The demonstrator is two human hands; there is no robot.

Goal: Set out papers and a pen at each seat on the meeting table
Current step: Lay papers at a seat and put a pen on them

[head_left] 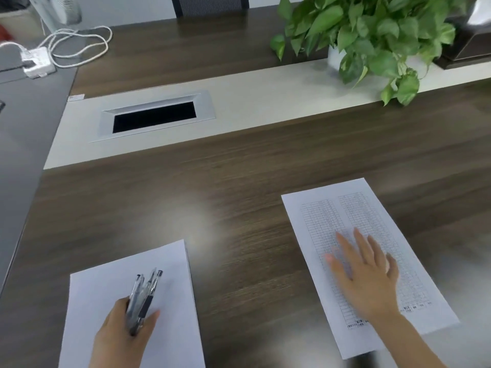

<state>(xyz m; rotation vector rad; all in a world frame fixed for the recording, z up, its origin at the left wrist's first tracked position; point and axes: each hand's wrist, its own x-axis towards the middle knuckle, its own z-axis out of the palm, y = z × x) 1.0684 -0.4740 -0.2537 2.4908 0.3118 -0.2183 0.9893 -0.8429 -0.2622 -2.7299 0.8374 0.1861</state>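
Dark wood tabletop [239,181], right hand [366,272] flat with fingers spread on a printed table sheet [345,213], print too blurred to read, left hand [125,333] gripping a bundle of pens [144,293] over a blank paper stack [164,264], white pot [335,58] holding a leafy plant [372,30].

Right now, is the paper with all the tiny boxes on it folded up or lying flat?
Lying flat. The printed sheet is spread on the wooden table, with the right hand pressing on it, fingers straight.
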